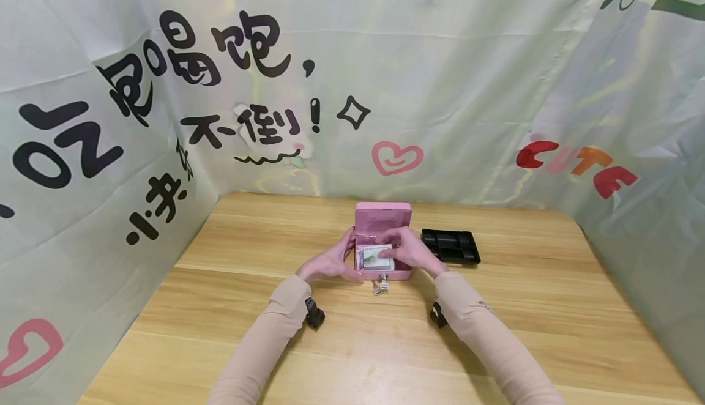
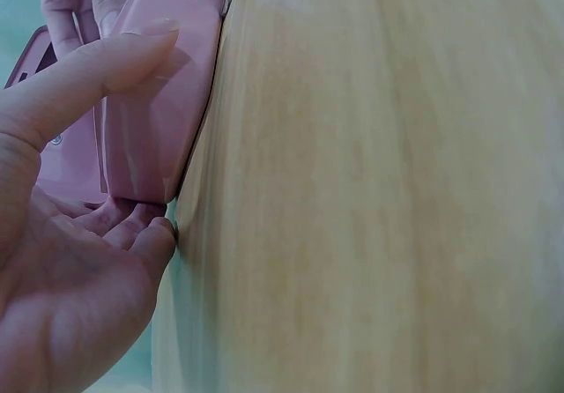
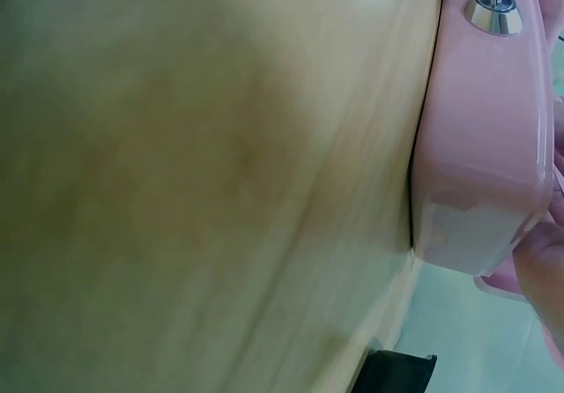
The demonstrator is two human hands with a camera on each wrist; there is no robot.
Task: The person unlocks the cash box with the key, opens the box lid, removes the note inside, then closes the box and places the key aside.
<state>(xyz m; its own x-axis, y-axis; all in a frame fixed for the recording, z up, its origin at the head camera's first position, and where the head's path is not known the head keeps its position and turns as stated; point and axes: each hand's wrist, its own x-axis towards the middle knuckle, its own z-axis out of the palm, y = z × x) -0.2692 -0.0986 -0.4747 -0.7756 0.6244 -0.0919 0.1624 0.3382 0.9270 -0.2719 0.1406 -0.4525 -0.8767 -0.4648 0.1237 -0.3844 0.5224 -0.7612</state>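
Observation:
A pink cash box [image 1: 401, 275] stands on the table with its lid raised at the back. Inside lies a stack of banknotes [image 1: 371, 261], a green-printed one on top. My left hand [image 1: 330, 261] holds the box by its left side, the thumb [image 2: 132, 63] along the front wall and the other fingers round the side toward the back. My right hand [image 1: 406, 247] reaches in from the right, fingers spread over the notes, thumb tip right at the top note. A silver lock [image 3: 493, 10] sits in the front wall with a key in it.
A black compartment tray [image 1: 451, 247] lies on the table right of the box, behind my right wrist. A key [image 1: 377, 289] hangs in front of the lock. Printed cloth [image 1: 468, 117] encloses the wooden table [image 1: 380, 356] at the back and sides.

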